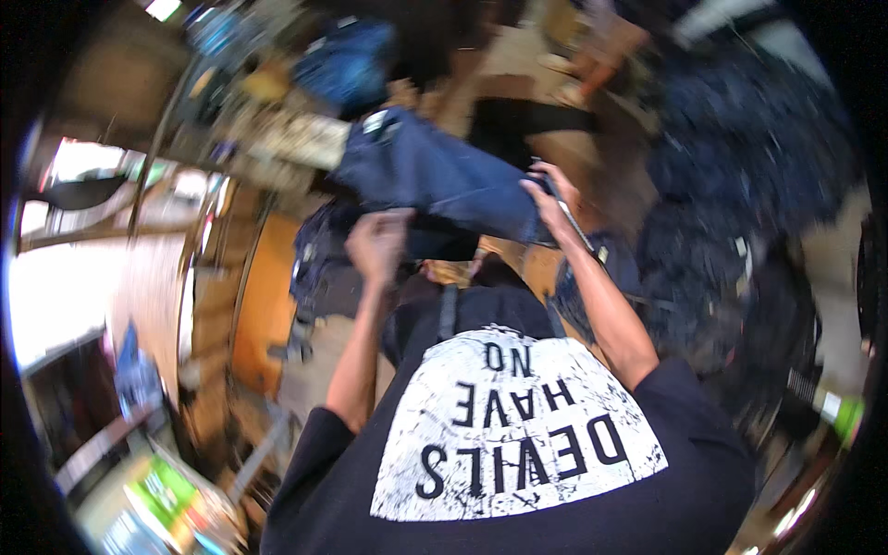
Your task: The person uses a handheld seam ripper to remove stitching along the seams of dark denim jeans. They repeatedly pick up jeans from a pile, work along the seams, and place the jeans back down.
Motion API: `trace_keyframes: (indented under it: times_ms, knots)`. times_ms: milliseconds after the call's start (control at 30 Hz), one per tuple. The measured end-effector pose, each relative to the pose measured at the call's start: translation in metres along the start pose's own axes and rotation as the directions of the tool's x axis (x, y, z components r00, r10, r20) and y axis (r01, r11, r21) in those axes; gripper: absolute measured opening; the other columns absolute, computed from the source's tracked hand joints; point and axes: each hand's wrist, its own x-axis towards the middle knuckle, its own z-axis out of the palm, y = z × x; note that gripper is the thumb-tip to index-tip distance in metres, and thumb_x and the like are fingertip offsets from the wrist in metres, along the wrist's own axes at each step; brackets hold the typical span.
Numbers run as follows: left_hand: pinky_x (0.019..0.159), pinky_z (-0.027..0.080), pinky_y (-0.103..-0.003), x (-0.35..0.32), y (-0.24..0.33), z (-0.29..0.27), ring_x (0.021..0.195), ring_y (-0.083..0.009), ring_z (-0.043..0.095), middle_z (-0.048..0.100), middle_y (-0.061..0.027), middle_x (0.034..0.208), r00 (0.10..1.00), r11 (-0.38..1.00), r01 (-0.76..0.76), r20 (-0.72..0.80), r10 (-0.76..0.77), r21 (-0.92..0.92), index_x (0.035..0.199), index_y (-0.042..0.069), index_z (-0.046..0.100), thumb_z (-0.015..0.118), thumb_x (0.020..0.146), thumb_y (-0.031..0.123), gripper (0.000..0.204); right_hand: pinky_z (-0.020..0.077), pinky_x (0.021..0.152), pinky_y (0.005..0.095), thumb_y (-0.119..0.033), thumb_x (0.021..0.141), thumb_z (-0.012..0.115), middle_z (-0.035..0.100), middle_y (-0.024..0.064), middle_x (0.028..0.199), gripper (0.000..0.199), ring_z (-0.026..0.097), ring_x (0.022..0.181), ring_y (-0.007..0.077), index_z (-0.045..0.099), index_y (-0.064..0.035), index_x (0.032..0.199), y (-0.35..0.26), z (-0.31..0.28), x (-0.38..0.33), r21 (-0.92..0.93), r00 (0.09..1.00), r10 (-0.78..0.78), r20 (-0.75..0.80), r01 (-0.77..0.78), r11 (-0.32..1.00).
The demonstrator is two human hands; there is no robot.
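A dark blue denim garment (435, 176) is held up in front of me, stretched between both hands. My left hand (377, 242) grips its lower left edge, fingers closed into the cloth. My right hand (552, 203) is shut on the garment's right edge, together with a thin pale strip that runs down past my wrist. Below the hands is my black shirt (518, 444) with a large white printed patch. The picture is blurred from motion.
A big heap of dark denim (740, 185) fills the right side. More blue garments (347, 60) lie at the top. An orange-brown panel (264, 305) and wooden shelving (148, 287) stand at left. A green package (166, 490) lies at lower left.
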Motion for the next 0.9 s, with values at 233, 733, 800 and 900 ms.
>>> trace_keyframes:
  times_ms: [233, 733, 800, 900]
  knots:
    - [0.098, 0.056, -0.039, 0.166, -0.11, -0.034, 0.117, -0.0238, 0.066, 0.062, -0.0091, 0.143, 0.827, 0.82, 0.446, 0.515, -0.225, -0.358, 0.16, 0.007, 0.043, 0.073, 0.108, 0.021, 0.061, 0.048, 0.113, 0.0464, -0.019, 0.095, 0.076, 0.078, 0.0128, 0.115, 0.025, 0.072, 0.115, 0.0365, 0.07, -0.0112, 0.118, 0.021, 0.012, -0.003, -0.202, 0.908, -0.404, -0.109, 0.378, 0.903]
    - [0.082, 0.058, -0.039, 0.026, 0.066, 0.135, 0.089, -0.0358, 0.075, 0.075, -0.0179, 0.1, 0.832, 0.816, -0.493, 0.437, 0.342, 0.3, 0.109, 0.003, 0.074, 0.081, 0.101, 0.025, 0.024, 0.0595, 0.09, 0.039, -0.009, 0.092, 0.073, 0.079, 0.0133, 0.105, 0.019, 0.078, 0.101, 0.0285, 0.077, -0.0087, 0.111, 0.142, -0.213, 0.02, -0.376, 0.885, -0.244, -0.397, 0.086, 0.923]
    - [0.081, 0.057, -0.046, -0.009, 0.083, 0.211, 0.094, -0.0432, 0.074, 0.075, -0.0192, 0.102, 0.877, 0.876, -0.399, 0.392, 0.278, 0.271, 0.11, 0.004, 0.069, 0.075, 0.105, 0.035, 0.032, 0.0596, 0.088, 0.0384, -0.013, 0.095, 0.075, 0.079, 0.0137, 0.099, 0.016, 0.078, 0.096, 0.0272, 0.077, -0.0071, 0.11, 0.15, -0.259, 0.067, -0.447, 0.771, -0.405, -0.491, 0.175, 0.877]
    - [0.078, 0.057, -0.048, -0.01, 0.087, 0.255, 0.09, -0.0433, 0.073, 0.075, -0.019, 0.1, 0.905, 0.848, -0.416, 0.236, 0.353, 0.328, 0.11, 0.004, 0.069, 0.072, 0.107, 0.033, 0.03, 0.0579, 0.091, 0.0367, -0.01, 0.091, 0.084, 0.077, 0.0132, 0.106, 0.031, 0.074, 0.098, 0.0241, 0.072, -0.0022, 0.119, 0.122, -0.261, 0.115, -0.412, 0.697, -0.435, -0.57, 0.215, 0.885]
